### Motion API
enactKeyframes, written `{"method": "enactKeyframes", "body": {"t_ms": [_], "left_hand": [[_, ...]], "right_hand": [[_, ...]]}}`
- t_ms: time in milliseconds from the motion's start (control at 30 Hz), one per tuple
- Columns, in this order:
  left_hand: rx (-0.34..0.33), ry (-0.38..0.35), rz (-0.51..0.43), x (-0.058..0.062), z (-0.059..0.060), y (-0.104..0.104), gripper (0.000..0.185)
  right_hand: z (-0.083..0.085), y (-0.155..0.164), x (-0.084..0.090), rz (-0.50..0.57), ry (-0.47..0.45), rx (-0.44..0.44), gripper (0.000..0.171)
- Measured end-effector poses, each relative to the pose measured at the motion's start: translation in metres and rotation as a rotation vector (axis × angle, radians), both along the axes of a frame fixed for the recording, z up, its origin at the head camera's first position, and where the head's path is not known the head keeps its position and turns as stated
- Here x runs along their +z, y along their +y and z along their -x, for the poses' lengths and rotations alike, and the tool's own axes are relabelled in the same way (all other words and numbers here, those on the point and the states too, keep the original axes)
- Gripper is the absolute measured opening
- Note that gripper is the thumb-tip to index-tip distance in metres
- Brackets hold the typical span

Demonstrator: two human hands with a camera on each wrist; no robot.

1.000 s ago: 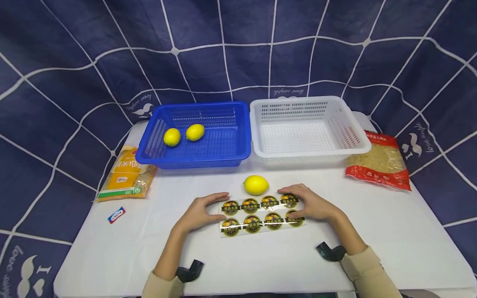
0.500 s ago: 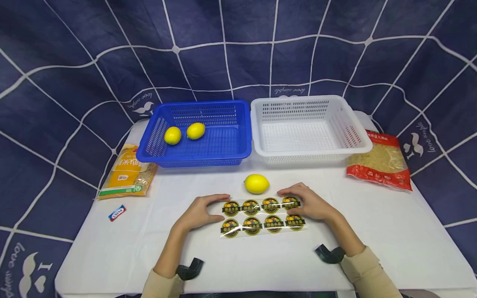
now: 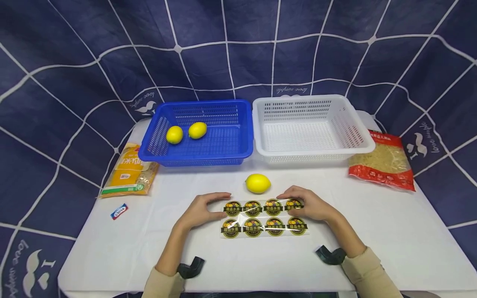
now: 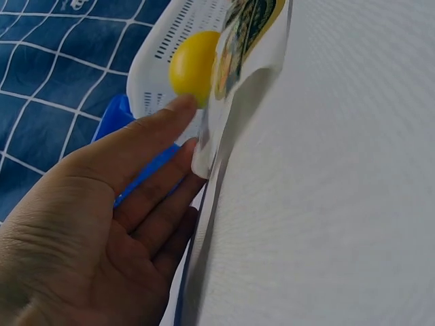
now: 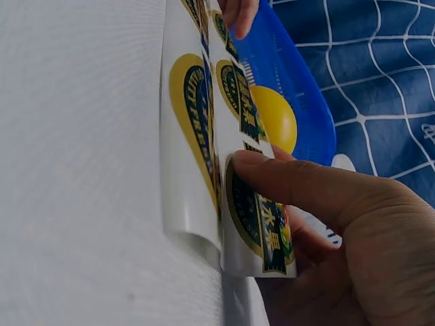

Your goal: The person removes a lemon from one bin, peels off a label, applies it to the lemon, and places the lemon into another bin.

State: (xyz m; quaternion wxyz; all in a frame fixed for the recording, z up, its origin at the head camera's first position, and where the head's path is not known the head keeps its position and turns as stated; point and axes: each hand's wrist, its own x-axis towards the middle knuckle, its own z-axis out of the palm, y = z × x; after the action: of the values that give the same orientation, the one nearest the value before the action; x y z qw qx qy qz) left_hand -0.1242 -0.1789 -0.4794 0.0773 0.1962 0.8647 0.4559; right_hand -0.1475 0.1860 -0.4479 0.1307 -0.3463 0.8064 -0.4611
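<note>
Sticker sheet pinched at one end

Right hand: grip clamped on the right end. Left hand: thumb and fingers apart by the other end. Loose lemon chilling on the desk just beyond it.

Sticker sheet: thin, smooth, glossy, light streaks across face. Near lemon: smooth skin, soft sheen. Blue basket, far left: plastic, slotted walls. White basket, far right: plastic too, slotted. Left bag, right bag: plastic film, shiny, part see-through. Table: white surface, matt, fine-grained. Backdrop: dark blue cloth, matt, rippled. Sleeves: beige cloth, matt.
</note>
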Motion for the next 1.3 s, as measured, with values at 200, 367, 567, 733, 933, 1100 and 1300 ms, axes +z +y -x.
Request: {"method": "enactKeyframes", "body": {"t_ms": [200, 367, 567, 733, 933, 1100, 1300], "left_hand": [[-0.036, -0.022, -0.054, 0.024, -0.007, 0.008, 0.052], [-0.055, -0.048, -0.084, 0.028, -0.006, 0.01, 0.049], [-0.03, -0.063, -0.151, 0.009, -0.001, 0.006, 0.045], [0.016, -0.034, -0.267, 0.008, -0.003, 0.005, 0.043], [0.075, -0.023, -0.321, 0.01, -0.005, 0.005, 0.037], [0.067, -0.049, -0.353, 0.009, -0.005, 0.005, 0.04], [0.044, -0.148, -0.379, 0.009, -0.003, 0.007, 0.048]], "right_hand": [[0.003, 0.003, -0.001, 0.048, -0.078, 0.025, 0.038], [0.006, 0.005, -0.002, 0.097, -0.133, -0.001, 0.036], [0.007, 0.006, -0.002, 0.155, -0.148, -0.023, 0.033], [0.006, 0.006, -0.003, 0.199, -0.143, -0.019, 0.032], [0.006, 0.006, -0.002, 0.211, -0.125, -0.022, 0.033], [0.006, 0.006, -0.001, 0.212, -0.106, -0.033, 0.033], [0.007, 0.006, 0.0, 0.208, -0.109, -0.073, 0.031]]}}
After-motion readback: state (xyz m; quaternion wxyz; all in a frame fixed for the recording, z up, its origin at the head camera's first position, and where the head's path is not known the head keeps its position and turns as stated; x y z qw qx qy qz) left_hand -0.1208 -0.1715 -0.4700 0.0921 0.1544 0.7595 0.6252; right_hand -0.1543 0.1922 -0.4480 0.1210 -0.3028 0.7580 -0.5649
